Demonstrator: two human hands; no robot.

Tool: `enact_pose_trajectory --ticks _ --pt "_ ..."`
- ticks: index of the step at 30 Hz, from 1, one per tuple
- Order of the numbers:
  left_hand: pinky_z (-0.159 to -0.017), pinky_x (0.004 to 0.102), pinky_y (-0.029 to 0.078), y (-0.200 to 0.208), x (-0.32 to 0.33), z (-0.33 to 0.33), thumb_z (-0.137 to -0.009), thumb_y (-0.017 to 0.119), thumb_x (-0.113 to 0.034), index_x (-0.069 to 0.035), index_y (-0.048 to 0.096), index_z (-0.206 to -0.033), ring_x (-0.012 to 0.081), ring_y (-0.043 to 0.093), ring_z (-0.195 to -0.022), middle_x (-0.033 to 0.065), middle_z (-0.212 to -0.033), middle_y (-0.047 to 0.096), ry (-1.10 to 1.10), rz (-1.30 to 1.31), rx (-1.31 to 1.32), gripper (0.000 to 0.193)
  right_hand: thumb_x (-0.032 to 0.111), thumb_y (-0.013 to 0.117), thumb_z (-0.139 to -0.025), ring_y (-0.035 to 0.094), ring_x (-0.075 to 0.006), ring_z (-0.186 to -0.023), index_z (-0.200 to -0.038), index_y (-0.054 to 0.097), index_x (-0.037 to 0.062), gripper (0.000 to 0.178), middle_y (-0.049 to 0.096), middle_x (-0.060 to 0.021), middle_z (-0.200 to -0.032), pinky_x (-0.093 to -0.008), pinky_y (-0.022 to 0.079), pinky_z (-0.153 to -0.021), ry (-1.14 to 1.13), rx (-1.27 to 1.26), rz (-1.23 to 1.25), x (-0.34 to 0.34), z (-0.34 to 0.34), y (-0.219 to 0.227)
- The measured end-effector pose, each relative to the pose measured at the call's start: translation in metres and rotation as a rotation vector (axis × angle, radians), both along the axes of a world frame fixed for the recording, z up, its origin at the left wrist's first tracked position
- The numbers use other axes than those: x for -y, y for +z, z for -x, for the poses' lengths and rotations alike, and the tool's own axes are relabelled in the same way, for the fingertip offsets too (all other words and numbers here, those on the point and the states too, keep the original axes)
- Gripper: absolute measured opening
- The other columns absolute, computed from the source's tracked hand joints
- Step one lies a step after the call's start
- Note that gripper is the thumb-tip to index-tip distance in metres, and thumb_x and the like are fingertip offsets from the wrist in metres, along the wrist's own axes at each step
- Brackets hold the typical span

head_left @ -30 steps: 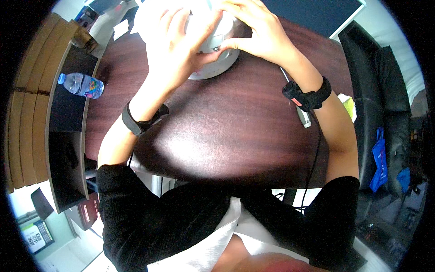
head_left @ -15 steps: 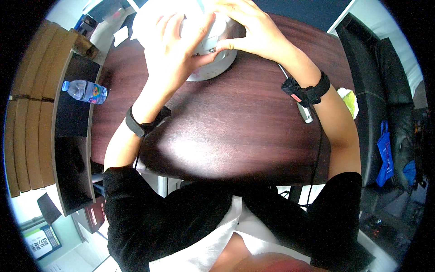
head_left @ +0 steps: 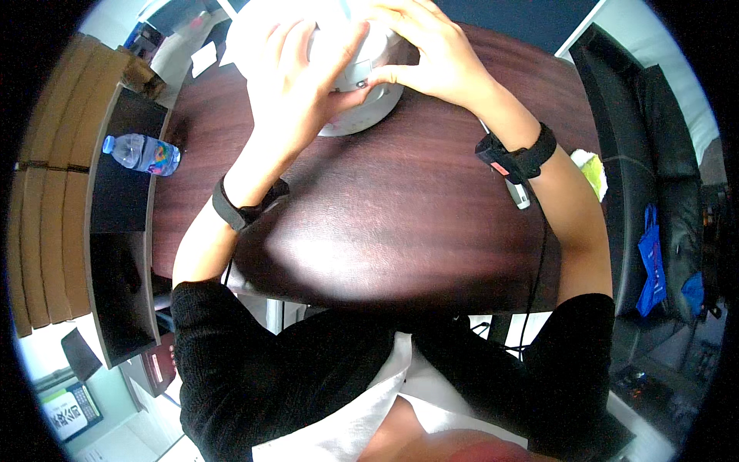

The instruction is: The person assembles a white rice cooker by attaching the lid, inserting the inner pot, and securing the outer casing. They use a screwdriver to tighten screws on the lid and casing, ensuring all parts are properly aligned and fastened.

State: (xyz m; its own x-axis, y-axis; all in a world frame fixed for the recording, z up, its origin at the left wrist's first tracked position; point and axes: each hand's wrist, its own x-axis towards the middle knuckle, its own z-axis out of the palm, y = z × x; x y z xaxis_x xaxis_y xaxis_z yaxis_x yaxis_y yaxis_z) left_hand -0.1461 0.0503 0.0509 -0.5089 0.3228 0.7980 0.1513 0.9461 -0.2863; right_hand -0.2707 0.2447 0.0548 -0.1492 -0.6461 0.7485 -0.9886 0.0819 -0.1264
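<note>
A white, rounded appliance (head_left: 363, 119) with a wide base stands at the far side of the dark wooden table (head_left: 400, 208). Its top is washed out by glare and partly cut off by the upper edge, so its exact kind is hard to make out. My left hand (head_left: 292, 88) grips it from the left, fingers up over its body and thumb across the front. From the right, my right hand (head_left: 439, 65) curls around it, its thumb close to the left thumb beside a small dark spot on the front. Black straps with small modules circle both wrists.
A water bottle (head_left: 144, 154) lies on its side at the table's left edge. Beyond my right wrist are a grey-white handle (head_left: 520, 197) and a green-and-white packet (head_left: 591, 175). Stacked cardboard (head_left: 54, 192) lines the left; a black sofa (head_left: 627, 154) the right.
The grip of both hands on the appliance looks almost the same. The whole view has shifted very slightly, and my forearms have moved a touch.
</note>
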Motion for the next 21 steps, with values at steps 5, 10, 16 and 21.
enact_pose_trajectory --ticks 5,10,16,21 --pt "-0.101 0.0447 0.052 0.002 -0.001 0.0 -0.066 0.087 -0.05 -0.034 0.064 -0.141 0.0317 0.061 -0.113 0.0134 -0.117 0.062 -0.003 0.021 -0.012 0.08 0.037 0.087 -0.078 0.047 -0.0408 -0.138 -0.138 0.058 0.0018 0.076 0.054 -0.021 -0.144 -0.0514 0.038 -0.117 -0.009 0.005 -0.041 -0.003 -0.001 0.003" --pt "-0.098 0.0441 0.053 0.0 0.002 0.0 -0.067 0.087 -0.05 -0.035 0.064 -0.141 0.0328 0.06 -0.114 0.0137 -0.117 0.061 -0.029 0.015 -0.009 0.079 0.039 0.085 -0.08 0.042 -0.04 -0.143 -0.146 0.05 0.0031 0.083 0.049 -0.0213 -0.151 -0.0517 0.032 -0.121 -0.031 0.106 -0.14 -0.009 -0.007 0.008" --pt "-0.099 0.0458 0.052 -0.001 0.003 0.0 -0.066 0.088 -0.05 -0.036 0.064 -0.141 0.0335 0.06 -0.114 0.0142 -0.117 0.061 -0.018 0.021 -0.007 0.08 0.036 0.076 -0.09 0.066 -0.0229 -0.079 -0.113 0.066 0.0089 0.037 0.065 -0.0054 -0.094 -0.0397 0.057 -0.073 -0.168 -0.21 0.058 -0.047 -0.021 0.01" --pt "-0.102 0.0477 0.049 -0.002 0.002 0.001 -0.065 0.088 -0.05 -0.037 0.064 -0.14 0.0335 0.06 -0.113 0.0141 -0.117 0.062 -0.029 0.007 -0.021 0.08 0.06 0.068 -0.089 0.072 -0.0397 -0.092 -0.11 0.063 0.006 0.058 0.073 -0.0187 -0.099 -0.05 0.057 -0.081 -0.734 0.536 -0.709 -0.127 -0.052 -0.017"
